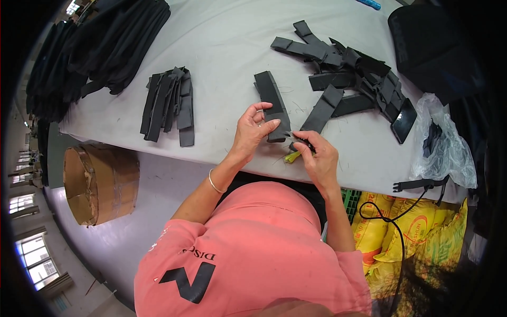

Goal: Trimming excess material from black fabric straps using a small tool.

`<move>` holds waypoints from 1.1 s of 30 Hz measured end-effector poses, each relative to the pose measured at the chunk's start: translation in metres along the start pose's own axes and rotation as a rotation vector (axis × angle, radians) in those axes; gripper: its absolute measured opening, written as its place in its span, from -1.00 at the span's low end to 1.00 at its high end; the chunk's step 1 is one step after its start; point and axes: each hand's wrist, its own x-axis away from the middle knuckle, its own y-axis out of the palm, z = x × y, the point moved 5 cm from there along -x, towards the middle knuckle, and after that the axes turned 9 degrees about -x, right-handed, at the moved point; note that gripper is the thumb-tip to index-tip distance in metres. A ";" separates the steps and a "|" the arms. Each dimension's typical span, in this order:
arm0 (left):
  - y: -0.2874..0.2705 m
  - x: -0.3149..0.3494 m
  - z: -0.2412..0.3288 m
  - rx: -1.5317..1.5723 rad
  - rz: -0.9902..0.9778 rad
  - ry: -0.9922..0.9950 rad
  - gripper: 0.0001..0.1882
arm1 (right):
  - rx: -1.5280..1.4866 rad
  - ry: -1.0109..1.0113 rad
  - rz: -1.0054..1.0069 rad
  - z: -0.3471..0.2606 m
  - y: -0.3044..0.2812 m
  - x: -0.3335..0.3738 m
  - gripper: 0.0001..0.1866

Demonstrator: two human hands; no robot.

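Observation:
A flat black fabric strip (pixel 271 91) is pinched between the thumb and fingers of my left hand (pixel 248 134), just above the near edge of the table. My right hand (pixel 321 162) is closed around small thread snips (pixel 292 157) with a yellow-green part showing; most of their body is hidden by the fingers. The metal tips of the snips point at the lower right end of the strip. Loose thread bits lie around them. To the right sits a loose heap of similar black strips (pixel 364 74). A neater bunch of strips (pixel 168 103) lies to the left.
Folded dark fabric pieces (pixel 113 42) are piled at the far left. A black bag-like item (pixel 433 50) and a clear plastic bag (pixel 446 150) occupy the right side, beside a buckled strap (pixel 417 184). Below are a cardboard drum (pixel 113 182) and yellow sacks (pixel 406 227).

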 end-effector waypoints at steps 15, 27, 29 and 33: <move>0.001 0.001 0.004 -0.066 0.009 0.047 -0.60 | 0.143 -0.240 0.013 -0.006 0.005 -0.002 -0.88; -0.007 0.005 0.013 -0.086 0.027 0.029 -0.66 | -0.047 -0.022 0.056 0.007 -0.010 0.001 -0.84; -0.007 0.006 0.014 -0.078 0.024 0.026 -0.66 | -0.063 -0.014 0.053 0.007 -0.009 0.002 -0.84; -0.006 0.006 0.014 -0.071 0.020 0.010 -0.66 | -0.061 -0.034 0.049 0.003 -0.005 -0.001 -0.85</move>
